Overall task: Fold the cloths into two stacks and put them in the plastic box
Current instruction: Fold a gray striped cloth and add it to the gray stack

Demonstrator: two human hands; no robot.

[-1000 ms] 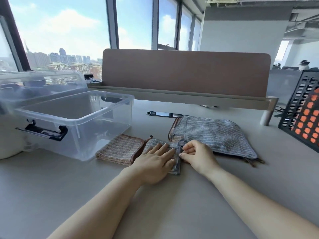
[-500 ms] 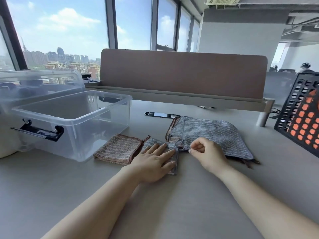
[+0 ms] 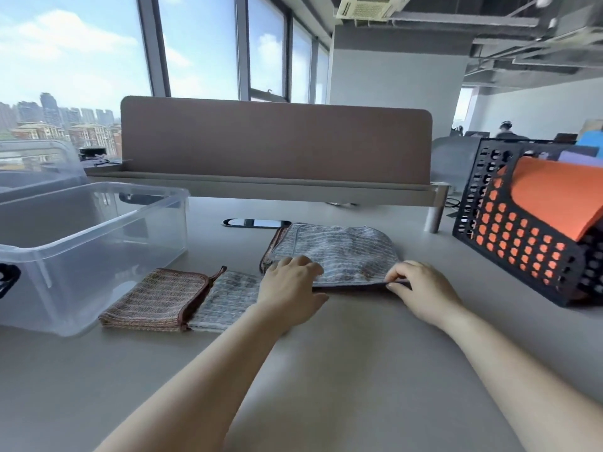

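Fingers of left hand [image 3: 288,290] curled over grey cloth [image 3: 342,252] edge, right hand [image 3: 424,288] fingers pinching same edge

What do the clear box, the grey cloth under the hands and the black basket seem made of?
Plastic box: clear glossy plastic; the table shows through its walls. Grey cloth: soft woven fabric, ribbed stripes, stitched edging. Black basket: probably matte moulded plastic, judging by its regular holes.
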